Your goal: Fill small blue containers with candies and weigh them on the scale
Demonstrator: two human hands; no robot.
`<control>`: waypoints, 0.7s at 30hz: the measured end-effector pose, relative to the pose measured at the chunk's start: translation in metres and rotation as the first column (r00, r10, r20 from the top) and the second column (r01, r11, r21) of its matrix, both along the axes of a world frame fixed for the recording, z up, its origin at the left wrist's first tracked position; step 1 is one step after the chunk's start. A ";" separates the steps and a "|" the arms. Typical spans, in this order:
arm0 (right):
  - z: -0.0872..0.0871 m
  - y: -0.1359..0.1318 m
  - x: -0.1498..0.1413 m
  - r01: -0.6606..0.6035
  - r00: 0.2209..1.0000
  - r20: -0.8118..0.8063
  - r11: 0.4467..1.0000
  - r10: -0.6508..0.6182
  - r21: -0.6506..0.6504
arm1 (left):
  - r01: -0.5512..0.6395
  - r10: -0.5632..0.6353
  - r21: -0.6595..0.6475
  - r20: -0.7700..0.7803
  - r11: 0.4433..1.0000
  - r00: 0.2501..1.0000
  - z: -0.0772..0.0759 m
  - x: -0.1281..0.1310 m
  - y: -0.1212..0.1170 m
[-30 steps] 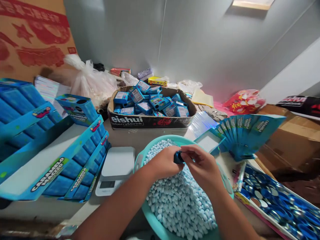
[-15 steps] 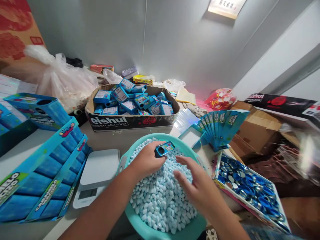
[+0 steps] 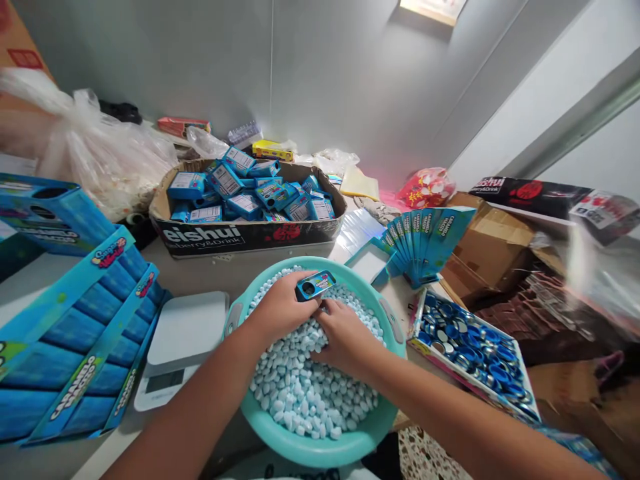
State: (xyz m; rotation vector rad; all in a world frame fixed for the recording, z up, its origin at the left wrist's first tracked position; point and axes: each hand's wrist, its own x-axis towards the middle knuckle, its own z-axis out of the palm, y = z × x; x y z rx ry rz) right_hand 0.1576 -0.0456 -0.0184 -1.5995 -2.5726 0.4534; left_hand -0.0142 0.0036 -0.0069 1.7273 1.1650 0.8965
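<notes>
A small blue candy box (image 3: 325,281) with a round dark hole in its top is gripped in my left hand (image 3: 281,308), above the far half of a turquoise basin (image 3: 320,455). Pale blue candies (image 3: 313,403) fill the basin. My right hand (image 3: 346,339) reaches into them just below the box, its fingers and thumb curved around some candies. Its fingertips are partly hidden among the pieces and close to the box's underside.
Behind the basin stands a carton (image 3: 250,241) heaped with blue boxes. At left are a white scale (image 3: 187,330) and blue display trays (image 3: 75,347). To the right lie a tray of round blue-and-silver lids (image 3: 470,347) and fanned flat blue cartons (image 3: 430,243).
My right hand has moved left and down from above the basin into the candies, closing around some. My left hand still holds the box. The whole view has shifted slightly.
</notes>
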 end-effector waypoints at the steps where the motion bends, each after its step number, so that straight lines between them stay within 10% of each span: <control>1: -0.002 0.004 0.001 -0.022 1.000 -0.003 1.000 0.022 0.010 | 0.009 -0.009 0.008 0.018 1.000 1.000 0.000 0.000 0.000; 12: 0.000 0.002 0.008 -0.048 0.879 -0.473 0.998 0.063 0.043 | 0.004 -0.004 -0.036 0.002 0.999 1.000 -0.002 -0.003 0.003; 21: 0.038 0.022 -0.019 0.162 0.059 -0.952 0.944 -0.302 -0.289 | 0.111 -0.111 0.015 0.048 0.994 0.993 0.004 -0.004 0.001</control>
